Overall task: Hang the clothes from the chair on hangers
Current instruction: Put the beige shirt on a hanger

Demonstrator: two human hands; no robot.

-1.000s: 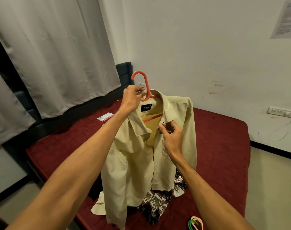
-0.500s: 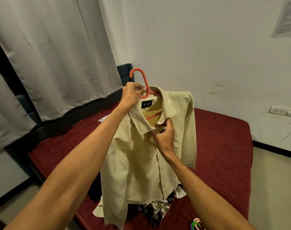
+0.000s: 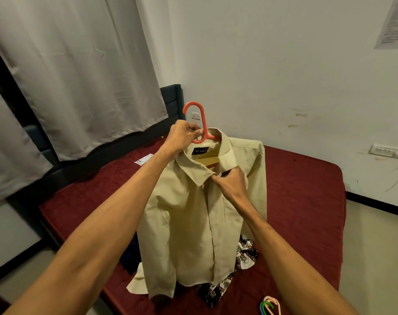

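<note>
Head view: shirt [image 3: 186, 219] on an orange hanger [image 3: 204, 126], held up over the bed [image 3: 307, 201].
The left hand [image 3: 182, 138] grips the hanger's stem just under the hook, fingers curled round it, and the shirt hangs above the bed (hem touching the patterned garment [image 3: 245, 253] below, or merely in front of it: cannot tell). The right hand [image 3: 232, 184] pinches the fabric at the collar, where the fronts meet. Spare hangers [image 3: 269, 306] lie on the bed, nearer the camera.

Dark red bedspread [image 3: 307, 189], pale curtains [image 3: 80, 76] on the left, paper sheet [image 3: 395, 23] and switch panel [image 3: 387, 151] on the wall.
</note>
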